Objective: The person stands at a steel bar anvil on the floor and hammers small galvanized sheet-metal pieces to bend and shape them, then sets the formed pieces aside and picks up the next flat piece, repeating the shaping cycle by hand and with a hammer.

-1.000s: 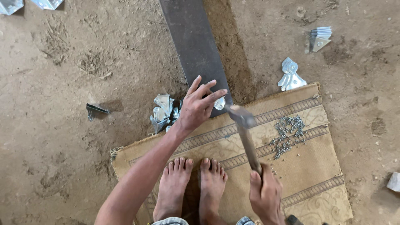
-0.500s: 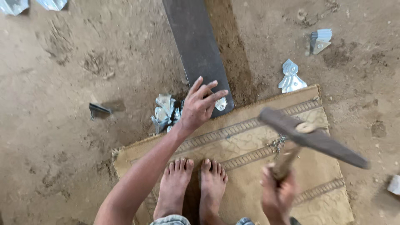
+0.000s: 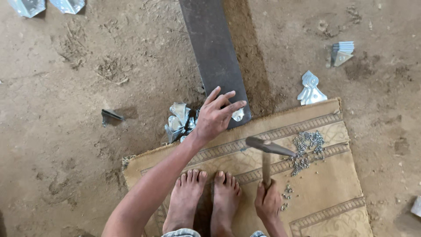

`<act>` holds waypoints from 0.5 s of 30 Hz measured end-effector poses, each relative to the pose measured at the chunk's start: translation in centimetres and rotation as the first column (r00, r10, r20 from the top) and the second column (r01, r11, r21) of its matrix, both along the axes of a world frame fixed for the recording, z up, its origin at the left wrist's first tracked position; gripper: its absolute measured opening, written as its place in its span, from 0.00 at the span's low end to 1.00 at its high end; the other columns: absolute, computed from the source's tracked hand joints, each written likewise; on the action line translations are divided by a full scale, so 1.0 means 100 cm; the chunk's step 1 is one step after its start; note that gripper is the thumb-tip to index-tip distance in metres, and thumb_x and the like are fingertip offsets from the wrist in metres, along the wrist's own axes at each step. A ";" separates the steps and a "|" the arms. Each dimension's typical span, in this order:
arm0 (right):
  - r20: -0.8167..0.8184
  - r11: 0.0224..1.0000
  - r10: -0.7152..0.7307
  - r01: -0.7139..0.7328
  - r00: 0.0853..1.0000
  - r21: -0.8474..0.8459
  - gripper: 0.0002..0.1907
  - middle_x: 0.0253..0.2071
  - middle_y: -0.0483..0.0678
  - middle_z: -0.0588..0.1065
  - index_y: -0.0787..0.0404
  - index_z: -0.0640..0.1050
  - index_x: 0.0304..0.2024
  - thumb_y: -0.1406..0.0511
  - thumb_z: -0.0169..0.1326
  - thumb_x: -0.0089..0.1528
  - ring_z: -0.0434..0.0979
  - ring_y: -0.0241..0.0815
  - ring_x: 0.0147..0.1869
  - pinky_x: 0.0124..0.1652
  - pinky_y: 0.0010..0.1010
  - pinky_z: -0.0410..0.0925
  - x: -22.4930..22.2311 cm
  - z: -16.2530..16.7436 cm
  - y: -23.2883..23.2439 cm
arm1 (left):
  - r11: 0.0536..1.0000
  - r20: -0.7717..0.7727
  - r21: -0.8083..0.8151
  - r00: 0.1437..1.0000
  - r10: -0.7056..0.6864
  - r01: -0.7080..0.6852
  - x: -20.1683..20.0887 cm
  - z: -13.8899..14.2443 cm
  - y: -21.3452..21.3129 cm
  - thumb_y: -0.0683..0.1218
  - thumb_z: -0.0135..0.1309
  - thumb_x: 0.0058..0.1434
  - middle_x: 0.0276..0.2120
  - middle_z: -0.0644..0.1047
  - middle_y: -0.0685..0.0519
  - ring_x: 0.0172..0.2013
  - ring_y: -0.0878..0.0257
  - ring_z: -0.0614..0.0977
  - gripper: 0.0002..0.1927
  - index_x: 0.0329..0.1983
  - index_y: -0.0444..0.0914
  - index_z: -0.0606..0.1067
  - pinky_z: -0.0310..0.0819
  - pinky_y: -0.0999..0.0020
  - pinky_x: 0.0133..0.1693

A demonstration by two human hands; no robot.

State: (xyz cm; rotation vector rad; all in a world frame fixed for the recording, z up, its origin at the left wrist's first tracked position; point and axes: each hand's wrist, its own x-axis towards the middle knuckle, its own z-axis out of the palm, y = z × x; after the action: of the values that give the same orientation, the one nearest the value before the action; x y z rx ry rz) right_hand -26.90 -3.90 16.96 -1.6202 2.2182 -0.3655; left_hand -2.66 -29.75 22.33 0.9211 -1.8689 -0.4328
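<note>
Two bare feet [image 3: 206,197] are standing on a tan patterned mat [image 3: 324,193] lying over a bare dirt floor [image 3: 66,131]. At five o'clock, the right hand [image 3: 268,202] is closing around the wooden handle of a hammer [image 3: 266,151], holding it upright with the metal head hanging above the mat. Just right of the head, a scatter of small screws [image 3: 307,149] is lying on the mat. The left hand [image 3: 215,116] is reaching out toward twelve o'clock, fingers spread open, pressing a small shiny metal bracket [image 3: 238,114] against the near end of a long dark plank [image 3: 212,52]. A heap of brackets [image 3: 180,123] is sitting just left of that hand. Farther off, more bracket pieces [image 3: 310,90] are lying at one o'clock beyond the mat's edge, another stack [image 3: 342,52] at two o'clock, and two [image 3: 44,5] at eleven o'clock. Open dirt is stretching wide at nine o'clock.
</note>
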 end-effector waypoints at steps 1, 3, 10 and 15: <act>-0.015 0.991 -0.029 0.031 0.999 0.133 0.19 0.27 0.60 0.78 0.63 0.73 0.49 0.55 0.50 0.65 0.77 0.62 0.30 0.33 0.52 0.68 -0.008 -0.010 0.011 | 1.000 0.002 -0.001 1.000 0.000 0.000 0.001 0.006 0.000 0.37 0.61 0.57 0.51 0.79 0.46 0.39 0.58 0.81 0.24 0.56 0.48 0.80 0.66 0.49 0.66; -0.010 0.982 0.070 -0.067 0.997 0.177 0.18 0.35 0.61 0.79 0.60 0.76 0.47 0.55 0.51 0.62 0.78 0.63 0.35 0.35 0.54 0.69 -0.034 -0.026 0.015 | 0.948 -0.126 0.310 0.991 -0.037 0.075 0.010 0.024 0.004 0.37 0.62 0.61 0.41 0.77 0.48 0.39 0.56 0.80 0.19 0.55 0.48 0.82 0.73 0.56 0.53; -0.348 0.968 -0.148 0.064 0.926 -0.242 0.17 0.49 0.61 0.70 0.65 0.74 0.54 0.58 0.57 0.72 0.70 0.63 0.55 0.49 0.51 0.66 -0.120 -0.061 -0.021 | 0.829 0.213 0.550 0.977 -0.025 -0.098 0.171 0.078 0.065 0.32 0.57 0.52 0.46 0.79 0.45 0.40 0.56 0.82 0.35 0.64 0.49 0.74 0.80 0.60 0.40; -0.318 0.973 -0.112 0.039 0.942 -0.227 0.10 0.46 0.55 0.71 0.60 0.76 0.44 0.61 0.57 0.75 0.71 0.57 0.54 0.53 0.46 0.68 -0.123 -0.078 -0.012 | 0.630 0.785 0.441 0.615 0.075 -0.640 0.246 0.043 0.086 0.29 0.49 0.64 0.51 0.75 0.41 0.34 0.54 0.83 0.44 0.77 0.58 0.58 0.85 0.63 0.31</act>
State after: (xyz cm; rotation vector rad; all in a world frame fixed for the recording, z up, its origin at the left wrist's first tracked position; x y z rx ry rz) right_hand -39.25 -5.13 9.17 -1.8254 2.5718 -0.3953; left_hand 21.91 -21.14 26.65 2.2724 -2.0829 -0.5653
